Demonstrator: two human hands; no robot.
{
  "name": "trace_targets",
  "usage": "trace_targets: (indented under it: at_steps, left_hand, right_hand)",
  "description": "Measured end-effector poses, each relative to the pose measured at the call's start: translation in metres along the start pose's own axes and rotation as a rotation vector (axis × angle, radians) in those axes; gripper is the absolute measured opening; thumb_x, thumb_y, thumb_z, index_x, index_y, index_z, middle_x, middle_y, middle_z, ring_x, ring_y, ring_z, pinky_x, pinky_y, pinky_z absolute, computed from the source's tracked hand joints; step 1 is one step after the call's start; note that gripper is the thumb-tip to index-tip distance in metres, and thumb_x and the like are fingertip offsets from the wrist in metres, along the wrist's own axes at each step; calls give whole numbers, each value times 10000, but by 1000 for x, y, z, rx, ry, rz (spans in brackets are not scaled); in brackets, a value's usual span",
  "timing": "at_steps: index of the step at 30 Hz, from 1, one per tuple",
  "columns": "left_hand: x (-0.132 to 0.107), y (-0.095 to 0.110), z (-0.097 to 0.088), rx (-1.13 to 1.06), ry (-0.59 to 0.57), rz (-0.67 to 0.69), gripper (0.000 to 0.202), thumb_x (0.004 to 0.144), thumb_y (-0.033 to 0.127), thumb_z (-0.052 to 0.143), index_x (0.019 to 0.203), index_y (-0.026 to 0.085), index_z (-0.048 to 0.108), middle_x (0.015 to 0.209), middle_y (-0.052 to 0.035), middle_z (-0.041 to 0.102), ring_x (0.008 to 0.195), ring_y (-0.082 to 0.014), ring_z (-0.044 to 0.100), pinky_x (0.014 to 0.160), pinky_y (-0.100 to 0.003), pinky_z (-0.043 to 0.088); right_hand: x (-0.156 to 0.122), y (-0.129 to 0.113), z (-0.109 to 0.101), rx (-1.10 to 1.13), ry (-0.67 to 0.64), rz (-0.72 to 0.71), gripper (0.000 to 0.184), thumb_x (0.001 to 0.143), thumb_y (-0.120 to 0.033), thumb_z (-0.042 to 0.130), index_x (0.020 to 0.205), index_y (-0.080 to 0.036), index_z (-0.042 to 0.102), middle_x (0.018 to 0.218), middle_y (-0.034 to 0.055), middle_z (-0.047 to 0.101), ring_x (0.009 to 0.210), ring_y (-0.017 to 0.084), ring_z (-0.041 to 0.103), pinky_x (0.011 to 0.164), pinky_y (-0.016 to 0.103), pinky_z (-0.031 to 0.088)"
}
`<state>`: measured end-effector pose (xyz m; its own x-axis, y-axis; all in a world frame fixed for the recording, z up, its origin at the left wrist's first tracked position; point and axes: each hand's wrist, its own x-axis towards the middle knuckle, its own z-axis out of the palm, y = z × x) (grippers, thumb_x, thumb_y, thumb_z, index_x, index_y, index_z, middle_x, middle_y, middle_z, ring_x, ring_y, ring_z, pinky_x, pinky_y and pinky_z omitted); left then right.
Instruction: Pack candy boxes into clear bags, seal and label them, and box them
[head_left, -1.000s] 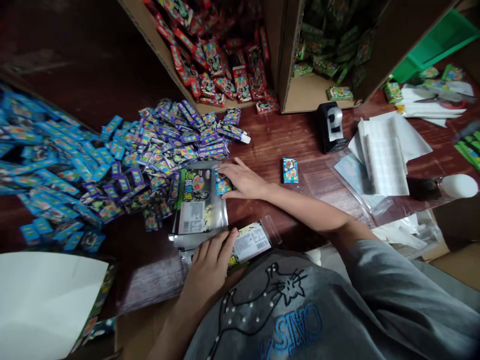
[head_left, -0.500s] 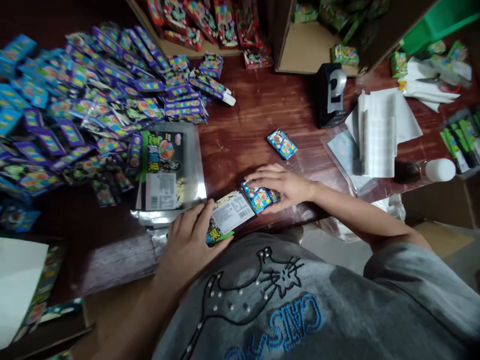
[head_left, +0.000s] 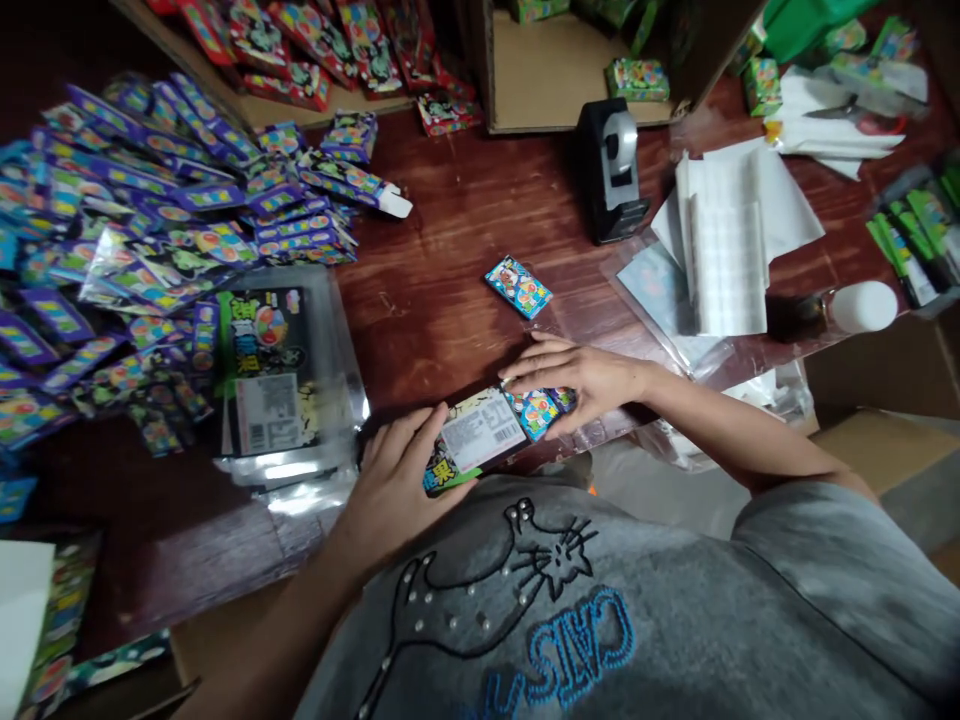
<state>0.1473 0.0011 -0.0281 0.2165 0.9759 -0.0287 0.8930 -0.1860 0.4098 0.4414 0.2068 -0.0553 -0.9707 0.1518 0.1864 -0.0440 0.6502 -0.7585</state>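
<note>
My left hand (head_left: 409, 455) is closed round the left end of a black printed packet (head_left: 484, 430) with a white barcode label, near the table's front edge. At the packet's right end lie small candy boxes, a blue one (head_left: 534, 410) in front and a purple one beside it, partly covered by fingers. My right hand (head_left: 581, 380) grips these boxes from above, thumb on the near side and fingers on the far side. Another blue box (head_left: 519, 287) lies loose on the table beyond my hands.
Purple boxes (head_left: 172, 190) are heaped at the left, beside a stack of clear bags with black cards (head_left: 270, 350). Cartons with red packets (head_left: 322, 45) and green boxes (head_left: 637, 80) stand behind. A tape dispenser (head_left: 611, 170), label sheets (head_left: 727, 250) and a white-capped bottle (head_left: 862, 307) are right.
The camera view has shifted, so the table items appear further left. Both hands keep their hold on the packet and boxes, with little visible movement between them.
</note>
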Motion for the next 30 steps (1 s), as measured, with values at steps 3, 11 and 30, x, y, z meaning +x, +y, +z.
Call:
trace_targets:
  at_steps: [3, 11, 30]
  left_hand:
    - [14, -3, 14, 27, 31, 13, 866, 955, 456, 724, 1682, 192, 336, 1458, -206, 602, 1290, -399, 612, 1124, -550, 504]
    - [33, -3, 24, 69, -32, -85, 887, 890, 534, 783, 1633, 180, 452, 1486, -218, 608, 1266, -437, 596, 1084, -570, 471]
    - [234, -81, -89, 165, 222, 87, 692, 985, 500, 671, 1608, 238, 522, 1683, -209, 438, 1579, -440, 395, 1308, -619, 301]
  right_hand:
    - [5, 9, 10, -98, -4, 52, 713, 947, -595, 784, 1527, -215, 615, 1594, 153, 627, 1527, 315, 527, 1369, 653, 160]
    - [-35, 5, -7, -165, 99, 216, 1104, 884, -740, 771, 1736, -240, 277, 1796, 205, 310, 1704, 377, 217, 1362, 701, -24]
    - [38, 38, -157, -501, 621, 320, 800, 976, -544, 749, 1609, -146, 463, 1541, 237, 588, 1447, 367, 574, 1255, 579, 447]
